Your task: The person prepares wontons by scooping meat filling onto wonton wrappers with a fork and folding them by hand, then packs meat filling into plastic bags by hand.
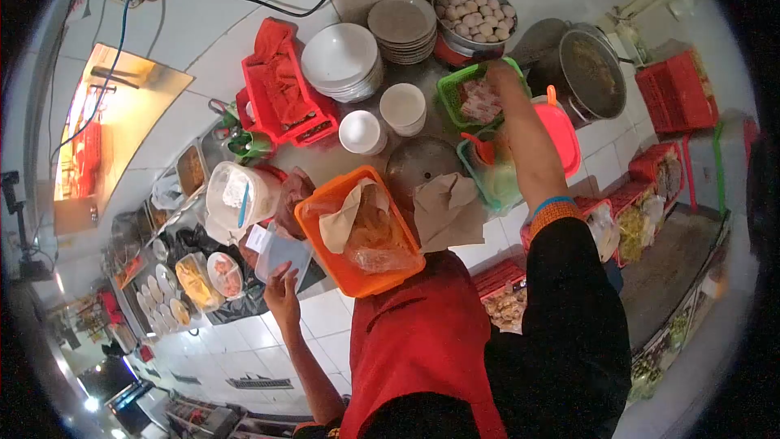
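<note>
My right arm stretches to the green basket [445,101], which holds small white-and-red packets [479,102]. The right hand [502,75] is over the basket's far right part, and its fingers are hidden from me. My left hand [282,297] is near the counter's front edge, fingers apart, beside a clear plastic container [286,258] with a white label; whether it touches the container I cannot tell. Between my arms sits an orange basket [325,264] with brown paper and a clear plastic bag [375,232] inside. Brown paper sheets [448,211] lie to its right.
White plates [340,57], grey plates [402,20] and white bowls [362,132] stand in stacks. A metal bowl of pale balls [475,15] and a large pot [591,73] are at the back. A red basket [302,118] holds cloth. A green tub [496,183] stands near my right forearm.
</note>
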`<action>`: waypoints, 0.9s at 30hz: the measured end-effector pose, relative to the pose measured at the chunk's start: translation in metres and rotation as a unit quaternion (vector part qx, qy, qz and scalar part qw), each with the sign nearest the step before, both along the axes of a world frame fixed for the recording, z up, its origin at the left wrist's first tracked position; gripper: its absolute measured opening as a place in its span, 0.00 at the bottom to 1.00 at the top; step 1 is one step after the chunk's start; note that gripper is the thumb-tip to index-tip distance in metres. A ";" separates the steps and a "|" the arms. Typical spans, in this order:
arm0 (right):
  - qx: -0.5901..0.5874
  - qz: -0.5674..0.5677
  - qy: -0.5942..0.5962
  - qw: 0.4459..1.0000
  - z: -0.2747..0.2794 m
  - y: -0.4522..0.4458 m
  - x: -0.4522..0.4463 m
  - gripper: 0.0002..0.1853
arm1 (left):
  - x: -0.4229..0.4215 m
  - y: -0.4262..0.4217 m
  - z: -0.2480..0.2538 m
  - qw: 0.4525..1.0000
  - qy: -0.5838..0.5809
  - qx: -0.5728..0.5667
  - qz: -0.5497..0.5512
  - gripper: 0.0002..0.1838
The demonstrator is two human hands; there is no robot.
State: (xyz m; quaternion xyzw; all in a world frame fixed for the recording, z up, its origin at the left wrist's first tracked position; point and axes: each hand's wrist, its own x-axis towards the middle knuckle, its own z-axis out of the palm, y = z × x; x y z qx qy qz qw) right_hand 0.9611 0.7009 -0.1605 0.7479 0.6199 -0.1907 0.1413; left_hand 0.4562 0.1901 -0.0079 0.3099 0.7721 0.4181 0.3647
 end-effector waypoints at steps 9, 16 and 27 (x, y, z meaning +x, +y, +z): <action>-0.193 0.169 -0.042 0.966 -0.031 0.053 -0.007 0.19 | 0.068 0.044 0.039 0.999 0.011 0.049 -0.011 0.11; -0.040 0.270 0.179 0.945 0.136 -0.007 -0.012 0.16 | 0.122 0.081 0.049 0.993 0.019 0.096 -0.069 0.10; 0.017 0.150 0.623 0.768 0.300 -0.137 -0.047 0.15 | 0.209 0.183 0.062 0.939 0.066 0.250 -0.227 0.17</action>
